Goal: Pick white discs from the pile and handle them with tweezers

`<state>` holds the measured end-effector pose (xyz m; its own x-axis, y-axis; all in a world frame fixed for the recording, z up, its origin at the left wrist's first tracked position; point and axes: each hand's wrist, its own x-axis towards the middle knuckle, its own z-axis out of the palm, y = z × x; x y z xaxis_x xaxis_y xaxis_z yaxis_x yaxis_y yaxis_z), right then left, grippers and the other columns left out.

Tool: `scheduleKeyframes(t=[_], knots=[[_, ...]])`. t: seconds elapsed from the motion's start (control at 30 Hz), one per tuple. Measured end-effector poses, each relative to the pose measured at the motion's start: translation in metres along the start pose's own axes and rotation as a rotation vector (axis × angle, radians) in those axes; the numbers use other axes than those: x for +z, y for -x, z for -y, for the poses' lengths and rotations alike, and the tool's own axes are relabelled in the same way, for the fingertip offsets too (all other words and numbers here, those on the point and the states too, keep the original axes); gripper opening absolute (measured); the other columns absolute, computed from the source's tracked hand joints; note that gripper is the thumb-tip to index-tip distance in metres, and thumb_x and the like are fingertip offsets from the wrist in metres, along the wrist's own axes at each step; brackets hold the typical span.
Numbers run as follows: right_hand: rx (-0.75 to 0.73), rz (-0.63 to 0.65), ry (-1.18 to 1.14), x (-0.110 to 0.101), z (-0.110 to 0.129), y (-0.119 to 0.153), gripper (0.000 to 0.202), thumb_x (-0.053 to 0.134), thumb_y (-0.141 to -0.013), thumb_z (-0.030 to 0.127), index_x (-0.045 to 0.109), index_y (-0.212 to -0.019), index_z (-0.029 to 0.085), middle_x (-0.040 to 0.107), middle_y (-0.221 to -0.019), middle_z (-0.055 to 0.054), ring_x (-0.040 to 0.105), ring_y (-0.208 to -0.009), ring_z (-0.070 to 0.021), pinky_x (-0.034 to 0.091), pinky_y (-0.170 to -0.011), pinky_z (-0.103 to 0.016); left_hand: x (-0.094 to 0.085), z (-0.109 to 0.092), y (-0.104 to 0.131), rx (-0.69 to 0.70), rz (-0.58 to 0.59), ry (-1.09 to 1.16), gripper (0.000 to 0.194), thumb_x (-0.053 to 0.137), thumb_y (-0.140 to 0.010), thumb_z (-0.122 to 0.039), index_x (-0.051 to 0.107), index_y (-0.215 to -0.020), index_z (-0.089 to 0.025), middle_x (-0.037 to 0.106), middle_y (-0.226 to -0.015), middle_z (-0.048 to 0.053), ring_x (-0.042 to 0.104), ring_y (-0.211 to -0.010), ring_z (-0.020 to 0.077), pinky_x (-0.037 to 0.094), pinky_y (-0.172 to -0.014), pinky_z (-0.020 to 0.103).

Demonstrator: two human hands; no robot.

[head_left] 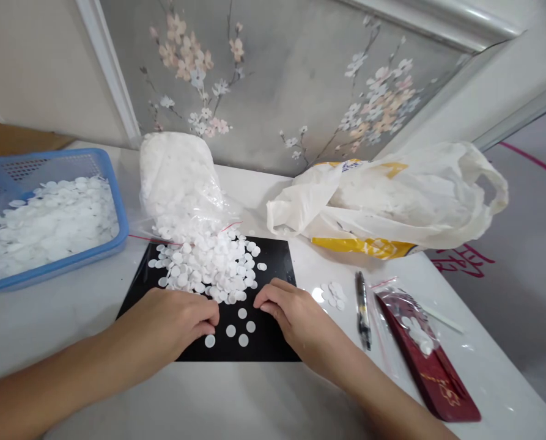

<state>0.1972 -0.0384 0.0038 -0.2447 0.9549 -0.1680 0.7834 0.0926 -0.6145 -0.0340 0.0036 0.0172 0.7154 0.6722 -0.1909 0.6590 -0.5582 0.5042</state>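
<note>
A heap of small white discs [208,263] spills from an open clear plastic bag [178,174] onto a black mat [273,260]. My left hand [176,318] is closed at the heap's lower left, fingertips pressed together just above a loose disc [210,341]; what they hold, if anything, is hidden. To the right of the heap, my right hand [295,311] is over the mat with thumb and index finger drawn together; anything between them is too small to make out. Several single discs [243,340] lie flat between the two hands.
At the left stands a blue basket [122,214] of white discs. A white and yellow plastic bag [392,201] lies at the back right. Further right are a small disc pile [333,296], a black pen [362,311], and a red packet [438,379] under a clear bag with discs.
</note>
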Motion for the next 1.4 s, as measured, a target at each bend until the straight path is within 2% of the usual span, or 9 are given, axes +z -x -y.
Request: scheduleKeyframes(t=[0.37, 0.47, 0.57, 0.73, 0.87, 1.0, 1.1, 1.27, 1.4], knots=[[-0.052, -0.004, -0.020, 0.003, 0.005, 0.001, 0.025, 0.049, -0.088, 0.001, 0.061, -0.077, 0.020, 0.057, -0.079, 0.000, 0.056, -0.069, -0.0132, 0.040, -0.059, -0.023, 0.001, -0.009, -0.003, -0.092, 0.230, -0.086, 0.013, 0.057, -0.087, -0.017, 0.067, -0.080, -0.023, 0.073, -0.077, -0.002, 0.065, -0.072, 0.0179, 0.031, -0.059, 0.024], [-0.043, -0.020, -0.013, 0.006, 0.004, 0.000, 0.024, 0.049, -0.092, 0.007, 0.062, -0.077, 0.020, 0.057, -0.078, 0.000, 0.056, -0.069, -0.0135, 0.041, -0.061, -0.024, 0.002, -0.010, -0.002, -0.102, 0.228, -0.059, 0.014, 0.054, -0.087, -0.017, 0.064, -0.078, -0.023, 0.071, -0.074, -0.003, 0.063, -0.069, 0.0165, 0.030, -0.058, 0.023], [-0.009, 0.015, -0.022, 0.011, 0.005, -0.001, 0.014, 0.069, -0.082, 0.013, 0.061, -0.073, 0.020, 0.055, -0.075, 0.002, 0.056, -0.070, -0.0139, 0.039, -0.060, -0.024, 0.004, -0.009, 0.001, -0.089, 0.182, -0.008, 0.013, 0.051, -0.084, -0.017, 0.058, -0.074, -0.022, 0.063, -0.066, -0.004, 0.055, -0.061, 0.0140, 0.026, -0.055, 0.024], [-0.003, 0.045, -0.054, 0.007, 0.010, 0.004, 0.022, 0.072, -0.073, 0.007, 0.055, -0.066, 0.019, 0.053, -0.070, 0.004, 0.051, -0.063, -0.0113, 0.034, -0.055, -0.021, -0.002, -0.012, 0.003, -0.195, 0.176, 0.537, 0.010, 0.048, -0.080, -0.020, 0.041, -0.073, -0.023, 0.040, -0.059, -0.009, 0.031, -0.051, 0.0097, 0.024, -0.048, 0.022], [0.058, 0.103, -0.111, 0.000, 0.014, 0.007, 0.022, 0.058, -0.075, -0.001, 0.056, -0.077, 0.021, 0.054, -0.066, 0.007, 0.045, -0.054, -0.0093, 0.031, -0.050, -0.020, -0.011, -0.015, 0.000, -0.294, 0.278, 1.095, 0.013, 0.050, -0.075, -0.018, 0.037, -0.074, -0.023, 0.040, -0.057, -0.009, 0.027, -0.051, 0.0082, 0.020, -0.045, 0.021], [-0.038, 0.134, -0.158, 0.011, 0.013, 0.008, 0.017, 0.064, -0.080, 0.005, 0.058, -0.082, 0.020, 0.061, -0.082, 0.002, 0.056, -0.069, -0.0123, 0.040, -0.063, -0.022, -0.013, -0.014, -0.004, -0.328, 0.261, 1.129, 0.014, 0.052, -0.074, -0.018, 0.051, -0.087, -0.020, 0.061, -0.059, -0.005, 0.028, -0.046, 0.0067, 0.018, -0.045, 0.022], [-0.077, 0.137, -0.144, 0.023, 0.012, 0.009, 0.020, 0.067, -0.077, 0.003, 0.056, -0.075, 0.020, 0.060, -0.082, 0.001, 0.058, -0.073, -0.0134, 0.040, -0.063, -0.022, -0.011, -0.012, -0.006, -0.367, 0.206, 1.159, 0.011, 0.048, -0.073, -0.023, 0.057, -0.073, -0.016, 0.064, -0.059, 0.001, 0.030, -0.043, 0.0067, 0.016, -0.044, 0.023], [-0.059, -0.005, -0.112, 0.019, 0.009, 0.008, 0.024, 0.055, -0.073, -0.002, 0.050, -0.073, 0.021, 0.052, -0.067, 0.005, 0.049, -0.056, -0.0104, 0.033, -0.052, -0.020, -0.003, -0.014, -0.006, -0.327, 0.046, 0.840, 0.047, 0.042, -0.088, -0.048, 0.038, -0.050, -0.020, 0.042, -0.048, -0.004, 0.032, -0.044, 0.0087, 0.021, -0.044, 0.024], [-0.072, -0.099, -0.104, 0.014, 0.007, -0.001, 0.018, 0.054, -0.083, 0.004, 0.056, -0.079, 0.021, 0.058, -0.073, 0.002, 0.054, -0.064, -0.0129, 0.038, -0.058, -0.023, 0.013, -0.018, -0.007, -0.136, 0.021, 0.136, 0.027, 0.047, -0.092, -0.040, 0.056, -0.075, -0.022, 0.049, -0.054, -0.005, 0.045, -0.048, 0.0121, 0.023, -0.049, 0.024]])
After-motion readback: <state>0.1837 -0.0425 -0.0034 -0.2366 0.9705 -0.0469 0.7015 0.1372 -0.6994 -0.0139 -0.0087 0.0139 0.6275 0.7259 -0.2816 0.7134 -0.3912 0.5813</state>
